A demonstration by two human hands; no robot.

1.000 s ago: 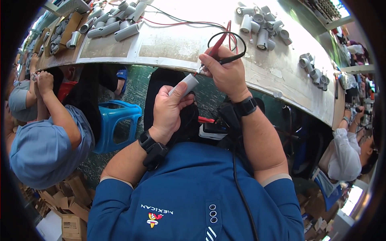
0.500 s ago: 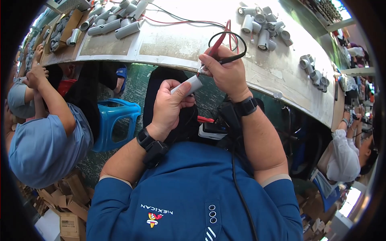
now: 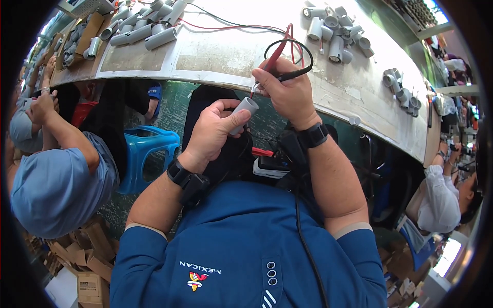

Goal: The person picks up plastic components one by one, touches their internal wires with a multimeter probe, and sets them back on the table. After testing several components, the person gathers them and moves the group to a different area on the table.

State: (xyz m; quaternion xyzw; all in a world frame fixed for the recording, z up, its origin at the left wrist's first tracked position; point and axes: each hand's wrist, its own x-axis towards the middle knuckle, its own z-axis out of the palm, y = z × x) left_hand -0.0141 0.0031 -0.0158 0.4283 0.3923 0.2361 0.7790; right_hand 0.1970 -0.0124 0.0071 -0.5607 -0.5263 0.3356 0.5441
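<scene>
My left hand (image 3: 209, 129) is closed around a short grey plastic tube (image 3: 248, 106), its open round end tilted up toward my other hand. Just above that end, my right hand (image 3: 288, 95) grips a red test probe (image 3: 276, 56) and a black test probe (image 3: 296, 75) together. A small white connector (image 3: 254, 88) shows at the right fingertips, and a short thin wire runs from it toward the tube's mouth. The probe tips are hidden by my fingers. Both hands are in front of the table edge, above my lap.
On the pale worktable (image 3: 205, 64) lie piles of grey tubes (image 3: 149, 25), with more grey tubes (image 3: 336, 33) to the right. Red and black leads (image 3: 233, 25) trail across it. A blue stool (image 3: 149, 154) and a seated person (image 3: 61, 179) are at left; another person (image 3: 436, 195) is at right.
My left hand has turned the tube more upright, so its open end now faces up, slightly apart from the right fingers. The right hand has barely moved.
</scene>
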